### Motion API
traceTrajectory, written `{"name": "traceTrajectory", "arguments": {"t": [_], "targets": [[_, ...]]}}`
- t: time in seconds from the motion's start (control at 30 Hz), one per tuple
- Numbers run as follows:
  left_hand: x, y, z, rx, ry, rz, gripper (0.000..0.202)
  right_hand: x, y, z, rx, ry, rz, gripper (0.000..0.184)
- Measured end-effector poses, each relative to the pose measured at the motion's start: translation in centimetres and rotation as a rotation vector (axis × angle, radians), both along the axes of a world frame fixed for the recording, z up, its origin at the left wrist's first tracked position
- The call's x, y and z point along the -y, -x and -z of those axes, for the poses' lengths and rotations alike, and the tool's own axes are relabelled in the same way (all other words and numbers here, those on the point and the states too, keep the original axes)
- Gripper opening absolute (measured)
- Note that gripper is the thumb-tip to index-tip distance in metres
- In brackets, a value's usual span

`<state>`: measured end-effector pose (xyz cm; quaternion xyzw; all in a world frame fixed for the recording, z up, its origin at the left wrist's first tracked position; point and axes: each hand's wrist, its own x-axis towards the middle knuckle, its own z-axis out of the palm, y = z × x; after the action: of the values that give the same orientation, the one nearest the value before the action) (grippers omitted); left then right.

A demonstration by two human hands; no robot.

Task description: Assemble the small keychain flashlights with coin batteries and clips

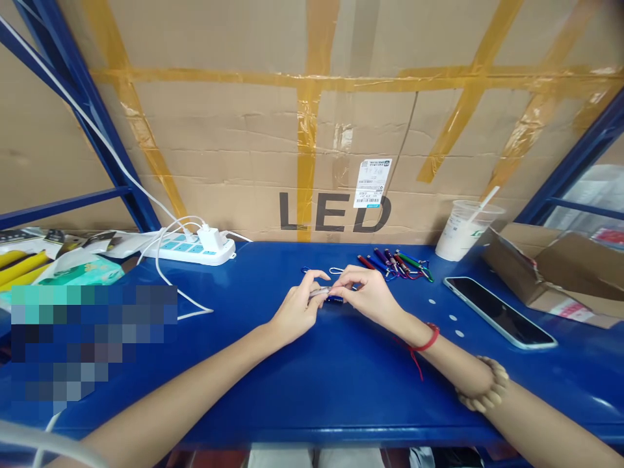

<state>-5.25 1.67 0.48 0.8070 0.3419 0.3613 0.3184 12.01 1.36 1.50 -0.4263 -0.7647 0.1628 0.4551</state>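
Note:
My left hand (297, 311) is closed round a small silver flashlight (319, 292), a slim metal tube lying between thumb and fingers. The fingertips of my right hand (363, 291) pinch at the tube's right end, and they hide what is there. Just below the fingertips, a blue tube (334, 299) lies on the blue tabletop (302, 383). A pale cord loop (336, 270) shows behind my hands, next to a small dark-blue loop (305, 269). Farther back to the right lie several coloured flashlights (391, 260) with clips and cords, in red, purple, blue and green.
On the right are a phone (500, 312), an open cardboard box (560, 273) and a cup with a straw (465, 231). A white power strip (190, 247) with trailing cables stands at back left, beside yellow packages (24, 268). A large carton (234, 143) walls off the back.

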Motion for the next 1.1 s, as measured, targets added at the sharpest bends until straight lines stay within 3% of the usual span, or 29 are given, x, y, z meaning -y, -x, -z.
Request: {"name": "traceTrajectory", "arguments": {"t": [0.27,0.33,0.5,0.63,0.8,0.97,1.1], "targets": [[1.0,-0.3,-0.1,0.017,-0.105,-0.093,0.024,1.7,1.0,-1.0,-0.145,0.179,0.096,0.026],[0.7,-0.1,0.0,-0.035,-0.220,-0.084,0.024,1.9,1.1,-1.1,-0.159,0.249,0.107,0.028],[-0.2,0.5,-0.2,-0.181,-0.693,-0.114,0.022,2.0,1.1,-1.3,-0.284,0.543,0.051,0.034],[-0.4,0.6,-0.9,-0.237,-0.848,-0.119,0.020,1.9,1.1,-1.3,-0.432,0.732,-0.041,0.038],[-0.3,0.5,-1.3,-0.296,-0.850,-0.123,0.021,1.7,1.0,-1.4,-0.496,0.857,-0.094,0.040],[-0.5,0.6,-0.9,-0.288,-0.861,-0.149,0.032,1.1,0.8,-1.4,-0.436,0.757,-0.102,0.042],[-0.5,0.3,-0.3,-0.262,-0.711,-0.175,0.033,0.5,0.6,-1.2,-0.357,0.665,-0.035,0.043]]}}
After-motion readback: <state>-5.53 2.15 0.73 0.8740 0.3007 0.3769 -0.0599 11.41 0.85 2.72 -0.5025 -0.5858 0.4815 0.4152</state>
